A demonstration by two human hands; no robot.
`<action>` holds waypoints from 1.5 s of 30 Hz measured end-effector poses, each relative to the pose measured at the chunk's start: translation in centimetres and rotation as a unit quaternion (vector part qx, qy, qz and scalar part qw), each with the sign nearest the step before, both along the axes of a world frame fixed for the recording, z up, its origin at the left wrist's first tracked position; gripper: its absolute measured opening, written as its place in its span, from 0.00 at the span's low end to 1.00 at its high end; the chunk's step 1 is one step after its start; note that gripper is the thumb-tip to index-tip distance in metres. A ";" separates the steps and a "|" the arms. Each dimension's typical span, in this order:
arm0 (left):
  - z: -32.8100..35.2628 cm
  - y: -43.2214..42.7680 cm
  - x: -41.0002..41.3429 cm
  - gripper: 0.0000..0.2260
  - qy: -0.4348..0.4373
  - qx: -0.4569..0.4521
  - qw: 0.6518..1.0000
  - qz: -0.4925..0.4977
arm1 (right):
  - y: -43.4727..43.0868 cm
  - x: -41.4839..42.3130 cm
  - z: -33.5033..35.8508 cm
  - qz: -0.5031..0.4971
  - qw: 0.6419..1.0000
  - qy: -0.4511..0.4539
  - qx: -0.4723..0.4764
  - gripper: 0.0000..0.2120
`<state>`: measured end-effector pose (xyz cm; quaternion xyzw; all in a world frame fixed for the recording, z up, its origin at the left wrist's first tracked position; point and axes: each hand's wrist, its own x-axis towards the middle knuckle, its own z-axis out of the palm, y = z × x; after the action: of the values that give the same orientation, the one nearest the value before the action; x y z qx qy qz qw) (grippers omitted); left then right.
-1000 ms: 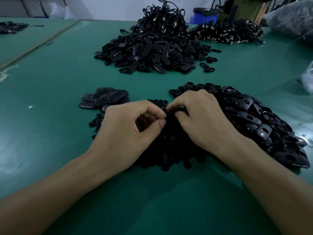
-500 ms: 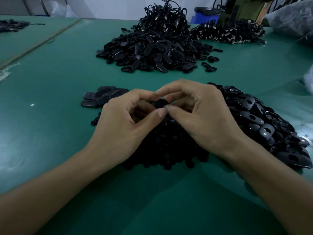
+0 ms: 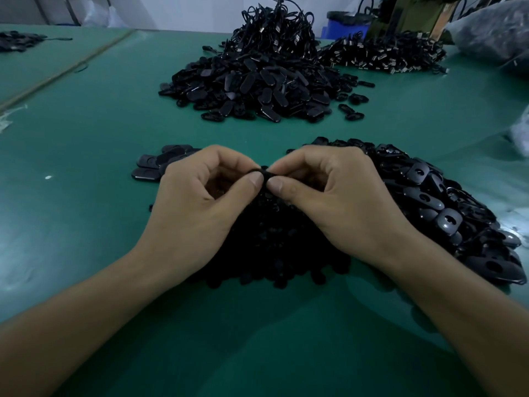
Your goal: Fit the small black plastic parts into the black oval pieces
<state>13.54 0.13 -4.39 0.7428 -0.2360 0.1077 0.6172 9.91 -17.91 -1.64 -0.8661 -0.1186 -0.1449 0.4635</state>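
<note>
Holding: the left hand (image 3: 194,213) and right hand (image 3: 349,207) meet at the middle of the frame. Each pinches the same black piece (image 3: 262,174) between thumb and curled forefinger, with the other fingers tucked in.
Black piece: it is raised just above the heap below and mostly hidden by the fingertips, so its shape cannot be told.
Under the hands: a dark heap of small black parts (image 3: 272,247) lies on the green counter (image 3: 86,138).
Right of the hands: oval pieces (image 3: 438,213), each with a hole, are heaped out toward the right edge of the frame.
Left of the hands: a few flat pieces (image 3: 148,167) lie stacked just beyond the left knuckles.
Upper middle: a larger heap (image 3: 257,84) of black pieces has looped cords (image 3: 274,27) piled on top.
Upper right: a blue bin (image 3: 343,27) stands behind the counter.
</note>
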 end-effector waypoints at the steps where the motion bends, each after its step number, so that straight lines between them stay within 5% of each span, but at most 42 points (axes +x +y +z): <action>1: 0.1 0.0 0.0 0.01 0.003 -0.004 1.000 0.002 | 0.0 0.0 0.0 -0.003 1.000 -0.001 0.021 0.05; 14: 0.4 -0.1 -0.2 0.06 -0.021 -0.009 1.000 0.005 | 0.1 0.0 0.4 0.021 0.987 0.028 0.158 0.06; 19: 0.9 0.0 -0.3 0.12 -0.031 -0.039 0.999 0.000 | 0.8 -0.2 0.3 0.037 0.951 0.071 0.300 0.07; 22: 0.8 -0.2 -0.4 0.06 -0.036 -0.037 0.998 -0.017 | 1.4 -0.4 0.2 0.054 0.934 0.096 0.341 0.06; 24: 0.8 -0.3 -0.3 0.07 -0.047 -0.028 0.998 -0.012 | 1.3 -0.4 0.2 0.046 0.949 0.089 0.299 0.05; 28: 0.7 0.1 0.2 0.04 -0.053 -0.022 0.998 0.022 | 0.8 -0.6 -0.3 -0.036 0.999 0.012 0.013 0.06; 33: 0.5 0.3 0.4 0.06 -0.054 -0.021 0.998 0.023 | 1.0 -0.8 -0.2 -0.038 0.959 0.054 -0.277 0.14; 45: 0.5 0.3 0.5 0.13 -0.090 0.023 0.994 0.050 | 1.2 -0.9 -0.4 -0.042 0.974 0.045 -0.219 0.05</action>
<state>14.02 0.43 -3.85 0.7549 -0.2557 0.1992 0.5701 9.05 -16.70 -2.03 -0.9564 -0.0902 -0.0954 0.2609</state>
